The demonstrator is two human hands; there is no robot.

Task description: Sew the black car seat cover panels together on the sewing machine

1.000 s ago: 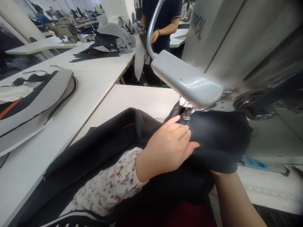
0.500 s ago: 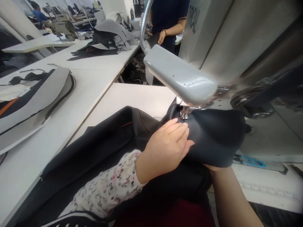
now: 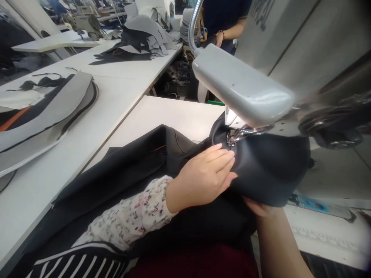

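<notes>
My left hand (image 3: pixel 204 175) lies flat on a black leather-like cover piece (image 3: pixel 269 166), its fingers stretched toward the presser foot (image 3: pixel 231 138) of a sewing machine (image 3: pixel 290 50). The material runs under that foot. Beneath the piece's near right edge sits my right hand (image 3: pixel 257 207), its fingers hidden by the material. More of the black cover, with orange stitching, drapes to the left over the table and down toward my lap. A grey lamp housing (image 3: pixel 243 85) hangs in front of the machine head.
Grey and black padded panels (image 3: pixel 66 104) lie on the long white table (image 3: pixel 121 83) at left. Farther back is a heap of cut pieces (image 3: pixel 145 36). A co-worker (image 3: pixel 224 19) stands behind, holding blue-handled scissors. Another blue-handled tool (image 3: pixel 313 204) lies at right.
The view has swung slightly left, so the machine and lamp appear farther right. A little more of my right hand shows under the material. My left hand stays flat close to the presser foot.
</notes>
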